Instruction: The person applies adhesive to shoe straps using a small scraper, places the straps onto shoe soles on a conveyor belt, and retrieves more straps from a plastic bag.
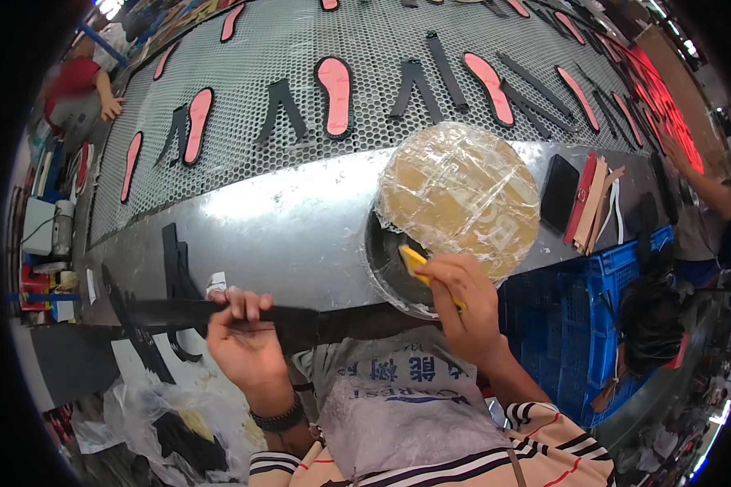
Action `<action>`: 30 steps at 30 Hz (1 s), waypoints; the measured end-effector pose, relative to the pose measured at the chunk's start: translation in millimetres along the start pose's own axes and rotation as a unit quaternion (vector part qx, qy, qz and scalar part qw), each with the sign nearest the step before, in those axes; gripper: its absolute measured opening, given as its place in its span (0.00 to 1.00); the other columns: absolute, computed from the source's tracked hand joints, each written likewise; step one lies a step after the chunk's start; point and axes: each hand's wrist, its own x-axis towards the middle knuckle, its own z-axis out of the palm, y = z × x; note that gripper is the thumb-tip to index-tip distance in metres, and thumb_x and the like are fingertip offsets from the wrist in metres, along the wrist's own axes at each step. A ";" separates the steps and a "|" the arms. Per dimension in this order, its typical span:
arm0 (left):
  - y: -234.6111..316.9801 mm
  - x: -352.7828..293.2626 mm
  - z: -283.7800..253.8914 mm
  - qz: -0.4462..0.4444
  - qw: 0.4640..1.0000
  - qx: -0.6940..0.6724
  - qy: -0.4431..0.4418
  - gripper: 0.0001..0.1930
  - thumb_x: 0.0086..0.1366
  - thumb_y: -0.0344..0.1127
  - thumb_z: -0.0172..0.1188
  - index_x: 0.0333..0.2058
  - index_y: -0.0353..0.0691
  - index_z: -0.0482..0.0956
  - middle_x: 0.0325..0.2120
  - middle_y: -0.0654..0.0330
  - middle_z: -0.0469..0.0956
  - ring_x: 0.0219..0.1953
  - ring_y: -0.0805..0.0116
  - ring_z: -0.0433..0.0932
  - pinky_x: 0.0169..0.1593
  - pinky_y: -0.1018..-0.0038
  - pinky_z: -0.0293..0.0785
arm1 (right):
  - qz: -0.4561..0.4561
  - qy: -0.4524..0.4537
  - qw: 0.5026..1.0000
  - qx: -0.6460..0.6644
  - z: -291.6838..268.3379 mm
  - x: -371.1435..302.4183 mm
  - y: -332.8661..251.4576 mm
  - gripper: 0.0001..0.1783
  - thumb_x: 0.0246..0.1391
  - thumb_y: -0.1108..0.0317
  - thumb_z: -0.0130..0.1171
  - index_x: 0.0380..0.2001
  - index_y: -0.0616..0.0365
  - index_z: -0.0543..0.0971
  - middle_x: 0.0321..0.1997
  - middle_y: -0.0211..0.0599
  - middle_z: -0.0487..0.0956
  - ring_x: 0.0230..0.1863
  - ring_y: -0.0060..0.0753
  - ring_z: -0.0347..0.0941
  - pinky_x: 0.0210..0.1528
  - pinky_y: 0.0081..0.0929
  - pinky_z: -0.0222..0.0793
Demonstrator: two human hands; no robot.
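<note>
My left hand (250,353) is closed around a long black strip (179,312), which lies roughly level across the near edge of the metal ledge. A small whitish scrap shows by its fingertips. In my right hand (469,312) is a flat yellow spreader or brush (414,260), pinched between thumb and fingers; its exact kind is unclear. Its tip is over the opening of a round, dark-walled pot (375,256). A round tan lid (463,191), covered in crinkled clear film, hides most of the pot's mouth. Whatever is inside the pot is hidden.
Pink insoles (335,93) with black rims and black V-shaped strips (282,114) lie on a metal mesh (300,32). Right of the pot are a black phone-like slab (559,193) and tan strips (590,207). Blue crates (573,308) stand below. Other people's arms show at both sides.
</note>
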 end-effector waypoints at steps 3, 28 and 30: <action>8.2 -3.7 13.6 -0.080 0.982 0.125 -0.121 0.07 0.70 0.33 0.49 0.40 0.37 0.72 0.27 0.55 0.75 0.23 0.68 0.70 0.31 0.71 0.69 | -0.006 -0.052 0.998 -0.043 4.3 6.6 2.1 0.12 0.55 0.81 0.58 0.43 0.63 0.78 0.41 0.45 0.79 0.41 0.47 0.75 0.46 0.37 0.71; 52.1 58.1 -9.4 -0.338 0.711 0.598 -0.152 0.14 0.73 0.45 0.53 0.43 0.39 0.76 0.20 0.67 0.75 0.19 0.79 0.73 0.22 0.82 0.63 | 0.058 -0.011 0.997 0.059 8.2 20.8 -5.3 0.18 0.59 0.83 0.54 0.52 0.64 0.78 0.40 0.43 0.81 0.38 0.39 0.77 0.41 0.32 0.73; 42.7 95.0 -1.2 -0.253 0.766 0.587 -0.072 0.16 0.74 0.47 0.51 0.37 0.40 0.76 0.21 0.65 0.74 0.18 0.79 0.70 0.21 0.80 0.65 | 0.074 0.005 0.995 0.070 3.7 23.5 -13.1 0.17 0.59 0.83 0.54 0.51 0.64 0.78 0.39 0.43 0.81 0.37 0.38 0.77 0.41 0.31 0.73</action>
